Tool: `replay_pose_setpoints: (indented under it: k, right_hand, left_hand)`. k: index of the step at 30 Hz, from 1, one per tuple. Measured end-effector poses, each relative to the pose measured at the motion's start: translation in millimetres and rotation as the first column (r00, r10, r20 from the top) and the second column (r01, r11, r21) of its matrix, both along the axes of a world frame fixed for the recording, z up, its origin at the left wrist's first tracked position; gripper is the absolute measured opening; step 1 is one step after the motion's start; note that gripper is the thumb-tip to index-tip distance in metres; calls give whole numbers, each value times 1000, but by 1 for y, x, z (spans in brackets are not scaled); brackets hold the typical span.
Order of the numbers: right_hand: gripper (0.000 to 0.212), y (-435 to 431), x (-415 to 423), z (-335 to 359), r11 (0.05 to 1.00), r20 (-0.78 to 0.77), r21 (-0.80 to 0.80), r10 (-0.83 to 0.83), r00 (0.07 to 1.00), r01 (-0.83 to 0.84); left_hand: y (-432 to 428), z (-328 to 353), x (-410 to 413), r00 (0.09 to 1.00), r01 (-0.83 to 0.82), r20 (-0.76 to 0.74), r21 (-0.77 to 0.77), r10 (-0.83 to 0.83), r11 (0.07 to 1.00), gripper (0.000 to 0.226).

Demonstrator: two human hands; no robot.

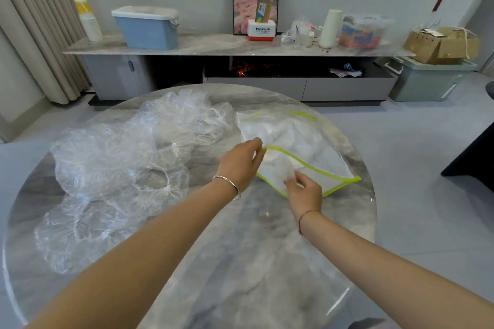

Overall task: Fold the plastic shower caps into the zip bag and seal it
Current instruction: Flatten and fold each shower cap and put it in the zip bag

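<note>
While my left hand (242, 160) and right hand (304, 191) pinch the zip bag (328, 165) on the grey table (240, 262), shower caps (120, 168) lie piled beside it. A blue box (147, 31) sits on the shelf (213, 45) behind.

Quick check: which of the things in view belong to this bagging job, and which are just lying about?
Job: shower caps heaped on the table; zip bag, mouth open, held by left hand and right hand.
Lying about: blue bin, Panasonic box, paper cups, cardboard box, beyond the table.
</note>
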State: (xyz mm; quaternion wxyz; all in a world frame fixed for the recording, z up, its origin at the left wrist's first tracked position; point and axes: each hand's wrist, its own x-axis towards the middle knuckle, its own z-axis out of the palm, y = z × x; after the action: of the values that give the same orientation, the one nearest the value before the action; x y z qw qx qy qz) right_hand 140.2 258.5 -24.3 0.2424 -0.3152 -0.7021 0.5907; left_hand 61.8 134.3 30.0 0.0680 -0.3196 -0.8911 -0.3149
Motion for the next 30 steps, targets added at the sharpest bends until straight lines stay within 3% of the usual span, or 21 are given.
replay_pose_setpoints:
  k: [3, 5, 7, 8, 11, 15, 20, 26, 28, 30]
  right_hand:
    - [33, -3, -5, 16, 932, 13, 219, 292, 956, -288]
    - [40, -4, -13, 18, 714, 311, 403, 481, 820, -572]
    - [46, -2, -23, 13, 451, 633, 472, 425, 648, -757]
    - [47, 0, -27, 10, 365, 724, 477, 353, 593, -799]
    - [48, 5, -47, -2, 235, 824, 485, 201, 530, -842]
    - [49, 9, -71, -16, 210, 821, 538, 92, 564, -817]
    - [48, 6, -71, -3, 286, 748, 592, 154, 646, -753]
    - [49, 8, -18, 7, 255, 767, 491, 328, 552, -833]
    - [50, 3, 3, 6, 190, 808, 447, 334, 485, -874]
    - [54, -4, 14, 4, 143, 835, 415, 333, 439, -898]
  left_hand:
    - [-6, 12, 10, 998, 60, 12, 98, -62, 993, 37]
    - [-13, 21, 12, 995, 54, 75, 196, -70, 979, 30]
    - [-21, 27, 13, 988, 52, 127, 255, -87, 966, 34]
    - [-24, 28, 14, 986, 59, 134, 269, -98, 961, 35]
    - [-38, 33, 16, 985, 82, 121, 287, -121, 955, 41]
    - [-48, 35, 14, 991, 62, 98, 291, -94, 955, 41]
    - [-41, 22, 4, 997, -47, 57, 76, 43, 996, 30]
    - [-18, -1, -7, 964, -143, 210, -120, 166, 982, 34]
    - [-20, -11, -7, 962, -35, 250, -286, 110, 958, 48]
    - [-34, -21, -2, 971, 22, 217, -500, 101, 866, 69]
